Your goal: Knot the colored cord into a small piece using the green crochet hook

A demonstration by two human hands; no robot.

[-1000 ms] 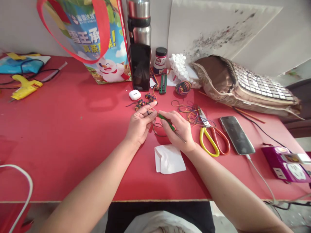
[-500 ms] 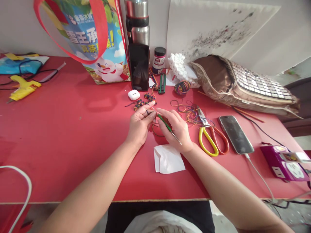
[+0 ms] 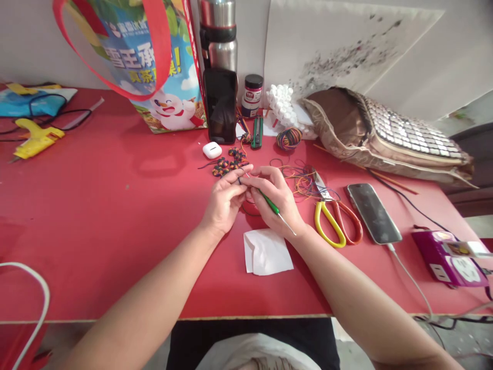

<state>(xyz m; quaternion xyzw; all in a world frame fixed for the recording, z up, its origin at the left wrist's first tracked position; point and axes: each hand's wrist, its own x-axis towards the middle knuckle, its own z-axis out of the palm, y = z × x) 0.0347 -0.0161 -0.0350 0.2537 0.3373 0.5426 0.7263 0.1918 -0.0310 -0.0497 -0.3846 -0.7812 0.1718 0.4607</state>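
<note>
Bringing right hand (image 3: 280, 199) against left hand (image 3: 223, 204), holding dark thread (image 3: 239, 180) there, gripping green-handled hook (image 3: 269, 202) pen-style toward ten o'clock, likely for control.

Your hands (image 3: 222, 204) (image 3: 281, 194): 2
Your green-handled hook (image 3: 268, 201): 1
Phones before you (image 3: 220, 105) (image 3: 373, 213): 2
Scissors (image 3: 327, 196): 1 pair
Glue gun (image 3: 37, 140): 1
Shopping bag (image 3: 171, 105): 1

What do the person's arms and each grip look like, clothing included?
The left arm and right arm show no sleeves. The left grip and right grip are ungloved hands, with no watch or bracelet at either wrist. Below them show a pale top with dark markings and dark legwear.
</note>
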